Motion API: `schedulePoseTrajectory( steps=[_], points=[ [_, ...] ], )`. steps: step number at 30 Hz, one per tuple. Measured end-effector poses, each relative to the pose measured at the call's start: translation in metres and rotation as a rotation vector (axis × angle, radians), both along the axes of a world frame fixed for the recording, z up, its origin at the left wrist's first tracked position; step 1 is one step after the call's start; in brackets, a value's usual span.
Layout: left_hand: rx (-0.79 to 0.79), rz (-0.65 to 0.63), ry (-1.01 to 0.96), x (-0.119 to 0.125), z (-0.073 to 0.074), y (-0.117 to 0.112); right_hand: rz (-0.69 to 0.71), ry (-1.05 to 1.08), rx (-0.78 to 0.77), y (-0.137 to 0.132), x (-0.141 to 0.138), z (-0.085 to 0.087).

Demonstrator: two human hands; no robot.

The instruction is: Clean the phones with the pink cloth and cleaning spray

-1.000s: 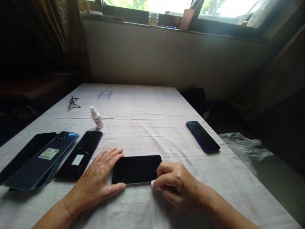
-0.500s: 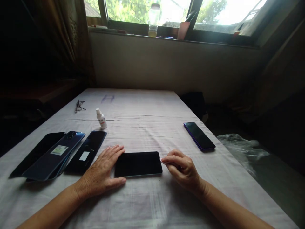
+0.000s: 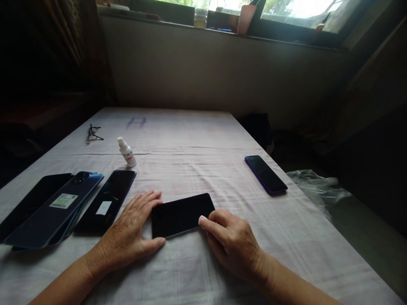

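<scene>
A black smartphone (image 3: 181,215) lies screen up on the cloth, its right end turned away from me. Around its left end, my left hand (image 3: 133,226) steadies it, fingers at the far corner and thumb at the near one. My right hand (image 3: 233,241) is closed at the other end, with the thumb over the near right corner of the screen and the remaining fingers curled beneath. Whatever else may be inside that hand is hidden. Left of my left hand lies a dark phone (image 3: 106,201) with a white label.
Overlapping phones, one a blue phone (image 3: 57,212) with a sticker, lie at the left. A white bottle (image 3: 127,152) and eyeglasses (image 3: 93,134) stand farther back. A purple-edged phone (image 3: 266,176) lies near the right table edge. Plastic wrap (image 3: 318,190) is beyond that edge.
My right hand has moved left and onto the phone's right end, which has swung away from me. The left thumb now touches the near corner. The view has tipped downward.
</scene>
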State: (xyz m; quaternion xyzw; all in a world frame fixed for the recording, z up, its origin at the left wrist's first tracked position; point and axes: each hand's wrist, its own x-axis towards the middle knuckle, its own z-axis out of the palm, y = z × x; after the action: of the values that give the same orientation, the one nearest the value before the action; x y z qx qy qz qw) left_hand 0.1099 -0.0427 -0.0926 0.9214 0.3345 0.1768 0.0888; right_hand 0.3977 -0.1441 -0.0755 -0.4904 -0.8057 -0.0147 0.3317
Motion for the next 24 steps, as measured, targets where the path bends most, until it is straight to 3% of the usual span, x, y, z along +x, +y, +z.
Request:
schedulePoseTrajectory(
  steps=[9,16,24],
  points=[
    [0.009,-0.008,-0.032,0.002,-0.005,-0.004,-0.093,-0.064,0.020,0.003,0.016,0.006],
    [0.033,-0.048,-0.002,0.002,-0.001,-0.004,0.060,-0.071,-0.014,0.005,0.002,0.009],
    [-0.038,-0.117,0.011,-0.004,0.012,-0.005,-0.076,-0.061,0.011,0.004,0.020,0.008]
  ],
)
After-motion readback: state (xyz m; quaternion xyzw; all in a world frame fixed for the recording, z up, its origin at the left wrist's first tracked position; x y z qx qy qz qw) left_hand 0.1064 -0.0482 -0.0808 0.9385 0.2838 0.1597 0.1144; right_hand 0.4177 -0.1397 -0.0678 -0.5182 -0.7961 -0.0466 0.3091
